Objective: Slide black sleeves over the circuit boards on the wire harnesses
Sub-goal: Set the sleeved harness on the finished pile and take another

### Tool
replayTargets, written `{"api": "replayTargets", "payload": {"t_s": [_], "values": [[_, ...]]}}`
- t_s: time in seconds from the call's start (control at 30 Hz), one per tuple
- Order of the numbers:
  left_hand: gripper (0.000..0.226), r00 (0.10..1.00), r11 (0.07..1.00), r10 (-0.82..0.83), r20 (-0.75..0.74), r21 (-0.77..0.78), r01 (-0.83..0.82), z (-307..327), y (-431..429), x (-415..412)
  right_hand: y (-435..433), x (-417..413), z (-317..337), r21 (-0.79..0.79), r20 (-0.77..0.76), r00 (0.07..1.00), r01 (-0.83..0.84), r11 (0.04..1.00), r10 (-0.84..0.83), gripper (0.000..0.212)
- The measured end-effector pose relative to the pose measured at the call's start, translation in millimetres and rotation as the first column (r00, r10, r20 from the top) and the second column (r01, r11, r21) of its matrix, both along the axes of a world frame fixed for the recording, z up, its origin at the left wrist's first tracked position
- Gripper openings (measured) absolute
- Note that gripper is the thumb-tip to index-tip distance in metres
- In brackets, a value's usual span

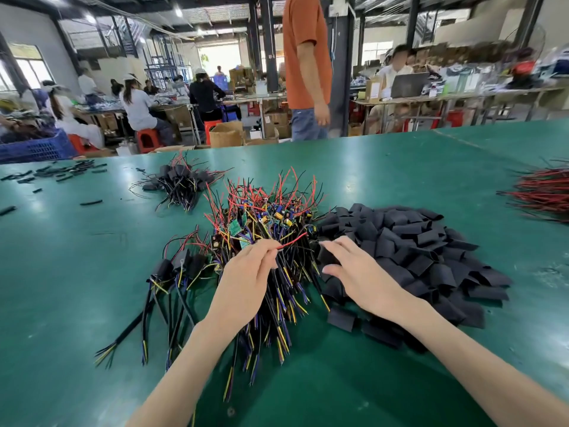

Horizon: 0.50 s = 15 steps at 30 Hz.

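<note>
A big heap of wire harnesses (268,223) with bare circuit boards and red, black, yellow and purple wires lies mid-table. My left hand (246,272) rests over its near side and pinches a red wire (292,240) between thumb and forefinger. To the right spreads a pile of flat black sleeves (409,251). My right hand (354,266) lies on the pile's left edge, its fingers and thumb closing round one black sleeve (327,256). A small bunch of sleeved harnesses (175,269) lies left of my left hand.
Another sleeved bunch (181,180) sits farther back on the green table (385,167). Loose black tube pieces (61,172) are scattered far left. Red and black wires (545,192) lie at the right edge. A person in an orange shirt (308,66) stands beyond the table.
</note>
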<state>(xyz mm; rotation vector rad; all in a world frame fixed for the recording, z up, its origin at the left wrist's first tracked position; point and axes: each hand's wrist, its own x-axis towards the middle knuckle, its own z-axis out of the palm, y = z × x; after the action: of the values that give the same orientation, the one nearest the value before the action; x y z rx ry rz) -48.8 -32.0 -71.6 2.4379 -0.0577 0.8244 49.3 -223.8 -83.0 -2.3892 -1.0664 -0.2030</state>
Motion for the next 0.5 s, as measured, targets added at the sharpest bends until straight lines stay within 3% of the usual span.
{"api": "replayTargets", "payload": {"t_s": [0.5], "values": [[0.022,0.998,0.998,-0.059,0.007,0.036,0.059,4.3,-5.8,-5.9,0.6,-9.9,8.7,0.234,0.008,0.999,-0.038,0.972,0.037,0.041]]}}
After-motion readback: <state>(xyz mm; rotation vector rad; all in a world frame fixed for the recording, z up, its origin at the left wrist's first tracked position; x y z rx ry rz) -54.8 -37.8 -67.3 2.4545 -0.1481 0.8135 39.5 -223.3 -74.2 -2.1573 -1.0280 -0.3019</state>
